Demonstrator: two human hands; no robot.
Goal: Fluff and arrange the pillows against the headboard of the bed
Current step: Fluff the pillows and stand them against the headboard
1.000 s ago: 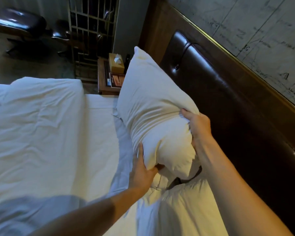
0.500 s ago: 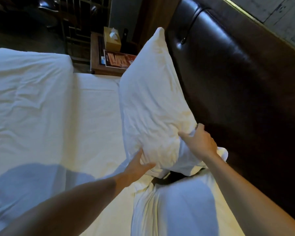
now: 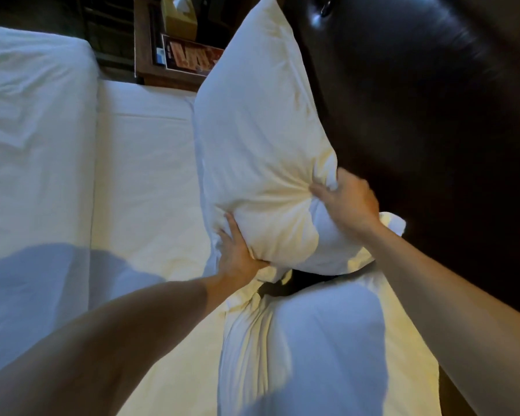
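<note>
While both hands pinch it, the white pillow (image 3: 261,139) bunches, creased.

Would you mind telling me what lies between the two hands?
In the head view, the near end of the upright pillow lies between the left hand and right hand, squeezed from both sides.

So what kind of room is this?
Probably a hotel bedroom. There is a bed with a white sheet, a plump white pillow propped against a dark padded leather headboard, and a wooden bedside table holding a yellow tissue box and a printed card.
</note>
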